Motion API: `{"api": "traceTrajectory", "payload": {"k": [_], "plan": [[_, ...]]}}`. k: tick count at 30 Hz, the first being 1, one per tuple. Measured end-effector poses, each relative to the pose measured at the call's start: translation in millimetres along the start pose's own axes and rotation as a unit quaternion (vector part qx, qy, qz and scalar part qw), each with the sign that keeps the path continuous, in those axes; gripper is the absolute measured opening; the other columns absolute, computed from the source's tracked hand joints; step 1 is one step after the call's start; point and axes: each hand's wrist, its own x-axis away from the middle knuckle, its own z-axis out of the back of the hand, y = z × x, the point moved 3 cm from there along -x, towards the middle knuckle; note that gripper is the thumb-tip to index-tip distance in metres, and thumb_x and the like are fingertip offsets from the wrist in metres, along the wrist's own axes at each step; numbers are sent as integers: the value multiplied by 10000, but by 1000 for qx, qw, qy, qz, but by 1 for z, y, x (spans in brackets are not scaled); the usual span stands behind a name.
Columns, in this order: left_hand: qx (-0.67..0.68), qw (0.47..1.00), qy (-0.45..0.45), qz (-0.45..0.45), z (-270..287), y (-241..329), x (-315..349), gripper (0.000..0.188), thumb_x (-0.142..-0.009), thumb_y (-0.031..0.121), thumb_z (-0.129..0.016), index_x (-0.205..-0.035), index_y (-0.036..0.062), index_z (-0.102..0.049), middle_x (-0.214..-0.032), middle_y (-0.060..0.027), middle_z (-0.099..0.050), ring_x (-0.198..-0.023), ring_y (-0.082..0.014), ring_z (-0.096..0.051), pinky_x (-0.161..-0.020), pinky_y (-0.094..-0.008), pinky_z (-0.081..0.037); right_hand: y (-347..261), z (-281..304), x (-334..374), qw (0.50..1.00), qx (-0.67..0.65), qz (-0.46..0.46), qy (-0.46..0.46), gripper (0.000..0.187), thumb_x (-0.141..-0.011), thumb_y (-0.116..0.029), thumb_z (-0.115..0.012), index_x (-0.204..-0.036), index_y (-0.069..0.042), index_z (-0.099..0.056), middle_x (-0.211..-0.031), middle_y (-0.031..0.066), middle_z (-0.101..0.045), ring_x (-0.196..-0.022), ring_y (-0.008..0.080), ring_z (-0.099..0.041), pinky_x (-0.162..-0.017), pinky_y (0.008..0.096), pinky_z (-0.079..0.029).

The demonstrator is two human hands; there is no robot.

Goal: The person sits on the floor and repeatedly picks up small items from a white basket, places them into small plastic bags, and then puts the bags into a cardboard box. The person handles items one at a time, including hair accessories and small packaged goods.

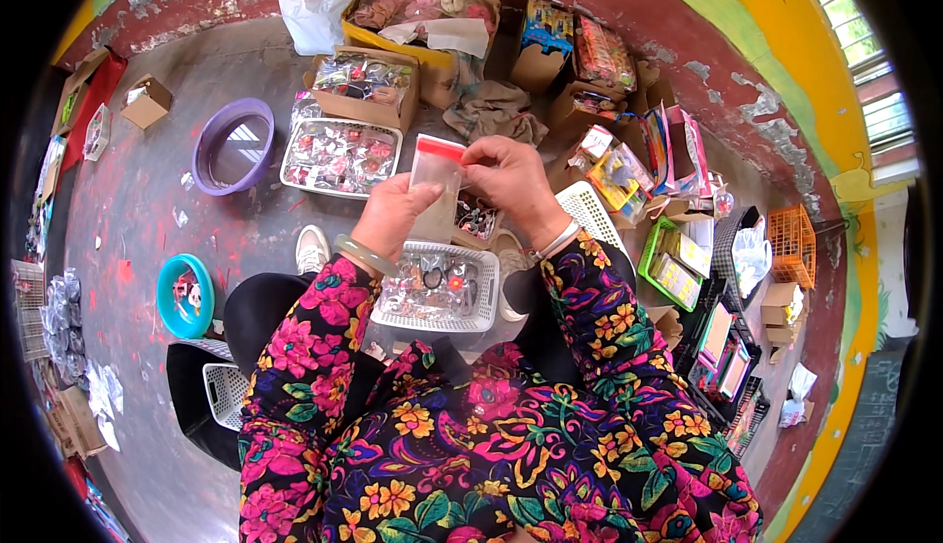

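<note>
A small clear plastic bag (438,171) with a red strip along its top hangs upright between my hands. My left hand (395,211) pinches its left side between thumb and fingers. At the upper right corner, by the red strip, the fingertips of my right hand (518,181) are closed on the bag. Whether anything lies inside the bag, I cannot tell. Below my hands, between my feet, stands a white basket (432,325) of small bagged items with dark rings among them. Just behind the bag, partly hidden, is a small box of little trinkets (475,221).
A white tray of bagged trinkets (341,156) and a filled cardboard box (365,89) stand ahead. A purple basin (234,146) and a teal basin (185,295) are on the left floor. On the right are a green basket (674,264), black crates (725,346) and an orange crate (794,246).
</note>
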Motion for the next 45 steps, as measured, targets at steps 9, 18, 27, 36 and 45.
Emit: {"api": "traceTrajectory", "payload": {"k": [9, 18, 27, 36, 45], "plan": [[-154, 987, -25, -50, 3, -3, -2, 180, -821, 95, -597, -954, -25, -615, -819, -7, -617, -702, -59, -543, -637, -219, -454, -1, 1, 4, 961, -194, -189, -56, 93, -773, -66, -654, -826, 7, -633, -677, 0, -596, -585, 57, -546, -514, 178, -428], [-197, 977, -77, -32, -2, -1, -2, 212, -779, 55, -616, -982, -4, -607, -875, -27, -627, -784, -89, -570, -719, -243, -463, 4, -3, 4, 995, -81, -54, -29, 107, -809, -64, -579, -811, 35, -622, -638, 22, -597, -563, 63, -532, -519, 220, -436], [-186, 979, -83, -15, -6, -1, 0, 344, -747, -16, -608, -1087, 9, -565, -990, -19, -604, -884, -100, -575, -795, -251, -461, -2, -11, 7, 997, -55, -32, -37, 105, -889, -108, -520, -889, -21, -579, -693, -1, -571, -577, 37, -517, -514, 180, -431], [-226, 970, -89, -10, -5, -3, -2, 426, -695, -14, -636, -1111, 13, -550, -995, -5, -600, -904, -81, -555, -808, -243, -445, -4, -8, 6, 987, -95, -132, -15, 149, -905, -144, -471, -890, -14, -543, -660, 52, -600, -537, 108, -586, -432, 232, -453], [-243, 962, -125, 0, -7, 3, 2, 409, -688, 14, -655, -1079, 4, -532, -975, -3, -585, -875, -77, -549, -795, -235, -442, 8, -2, 1, 970, -166, -181, -4, 170, -903, -165, -501, -874, -5, -548, -686, 69, -616, -551, 120, -600, -434, 209, -465]]}}
